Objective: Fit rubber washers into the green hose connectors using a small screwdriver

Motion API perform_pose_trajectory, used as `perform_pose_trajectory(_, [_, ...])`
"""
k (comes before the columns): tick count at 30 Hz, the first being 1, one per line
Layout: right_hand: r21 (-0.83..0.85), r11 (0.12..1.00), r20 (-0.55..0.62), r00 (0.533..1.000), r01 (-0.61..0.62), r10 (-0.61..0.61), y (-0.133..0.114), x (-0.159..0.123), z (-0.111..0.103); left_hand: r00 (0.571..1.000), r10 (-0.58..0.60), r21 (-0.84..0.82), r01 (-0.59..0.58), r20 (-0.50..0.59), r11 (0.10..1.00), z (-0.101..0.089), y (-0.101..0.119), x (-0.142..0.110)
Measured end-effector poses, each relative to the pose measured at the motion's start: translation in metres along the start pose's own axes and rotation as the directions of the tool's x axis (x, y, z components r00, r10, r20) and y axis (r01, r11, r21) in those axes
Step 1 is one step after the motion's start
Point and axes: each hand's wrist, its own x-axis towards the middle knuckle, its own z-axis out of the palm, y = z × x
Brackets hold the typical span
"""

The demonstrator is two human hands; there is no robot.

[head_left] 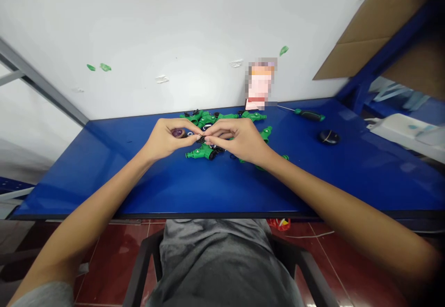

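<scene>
Above the blue table, the fingertips of my left hand (pixel 168 137) and my right hand (pixel 236 135) meet in a pinch. Between them is a small dark piece (pixel 200 139), too small to name. A purplish round object (pixel 178 132) shows inside the curl of my left hand. Just below the fingertips lies a green plastic pipe fitting (pixel 200 152) with a black end. More green fittings (pixel 227 116) are heaped behind my hands, with small black and white rings among them. My right hand and forearm partly hide several others.
A screwdriver (pixel 309 115) with a green and black handle lies at the back right. Near it is a black round object (pixel 328 137). A blurred-out item (pixel 260 84) leans on the white wall, and a white power strip (pixel 410 133) is at the far right of the blue table (pixel 167 191).
</scene>
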Motion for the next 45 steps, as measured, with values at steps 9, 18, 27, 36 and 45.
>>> perform_pose_trajectory(9, [-0.072, 0.996, -0.003, 0.999, 0.052, -0.052, 0.001, -0.001, 0.000, 0.993, 0.093, 0.129, -0.102, 0.070, 0.986, -0.005, 0.005, 0.002])
perform_pose_trajectory(18, [0.062, 0.996, 0.013, 0.998, -0.069, 0.068, 0.003, 0.000, 0.003, 0.982, 0.174, 0.203, -0.184, 0.068, 0.962, -0.005, 0.005, -0.001])
perform_pose_trajectory(27, [-0.025, 0.996, -0.042, 0.996, -0.082, 0.081, 0.014, 0.003, -0.002, 0.978, -0.082, 0.407, -0.004, 0.194, 0.913, -0.027, -0.012, 0.005])
perform_pose_trajectory(36, [-0.088, 0.993, -0.052, 0.996, -0.080, 0.076, 0.016, 0.005, -0.005, 0.809, -0.181, 0.419, -0.089, 0.560, 0.904, -0.035, -0.027, 0.006])
perform_pose_trajectory(45, [-0.066, 0.995, -0.036, 0.997, -0.072, 0.070, 0.017, 0.005, -0.004, 0.832, -0.070, 0.289, -0.111, 0.550, 0.951, -0.025, -0.030, 0.005])
